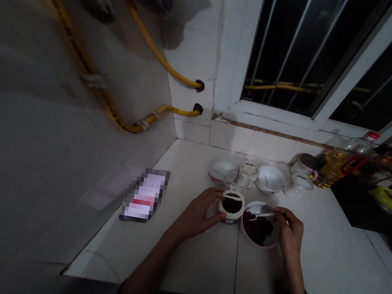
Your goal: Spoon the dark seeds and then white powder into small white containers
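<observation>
Centrally, jar [232, 205] and bowl [255, 208], between both hands [202, 212]

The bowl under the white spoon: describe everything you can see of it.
The bowl is round and smooth, white inside with a pinkish rim; ceramic or plastic, I cannot tell. It stands upright on the pale tiled counter, just right of the jar in the left hand. Dark reddish contents cover much of its inside, too dim to identify. The white spoon, in the right hand, reaches in over it. Whether the fingers or jar touch it is unclear.
</observation>
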Motion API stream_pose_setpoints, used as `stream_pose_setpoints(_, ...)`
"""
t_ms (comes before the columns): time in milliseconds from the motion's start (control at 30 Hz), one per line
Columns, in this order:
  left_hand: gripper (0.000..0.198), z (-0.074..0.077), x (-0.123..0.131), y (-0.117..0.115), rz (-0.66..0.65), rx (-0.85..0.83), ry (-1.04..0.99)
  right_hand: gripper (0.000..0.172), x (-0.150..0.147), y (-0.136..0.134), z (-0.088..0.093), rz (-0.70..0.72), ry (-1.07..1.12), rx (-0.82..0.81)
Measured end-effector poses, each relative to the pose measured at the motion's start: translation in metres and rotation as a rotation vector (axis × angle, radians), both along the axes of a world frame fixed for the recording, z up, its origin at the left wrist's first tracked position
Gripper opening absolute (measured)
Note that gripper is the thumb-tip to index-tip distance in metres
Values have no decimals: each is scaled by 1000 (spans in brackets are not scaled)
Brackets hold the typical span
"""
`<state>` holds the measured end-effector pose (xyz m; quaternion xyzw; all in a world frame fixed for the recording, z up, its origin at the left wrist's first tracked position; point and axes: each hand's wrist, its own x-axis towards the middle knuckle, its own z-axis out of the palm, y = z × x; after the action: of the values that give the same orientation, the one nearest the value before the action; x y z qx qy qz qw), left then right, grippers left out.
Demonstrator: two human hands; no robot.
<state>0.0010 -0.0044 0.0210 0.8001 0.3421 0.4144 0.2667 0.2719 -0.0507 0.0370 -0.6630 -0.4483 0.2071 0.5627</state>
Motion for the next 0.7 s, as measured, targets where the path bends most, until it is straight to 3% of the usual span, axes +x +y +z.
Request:
stream_pose_setpoints(167, 28, 0, -1, 0, -1, -5, 14, 19, 0, -1, 3, -2, 99, 12)
stream_pose_setpoints(433, 28, -2, -1, 0, -2, -8, 13, 22, -2, -1, 2, -68, 83, -4)
stream_pose_setpoints(700, 28, -2, -1, 0, -1, 2, 8, 21, 0, -1, 1, -34, 149, 13)
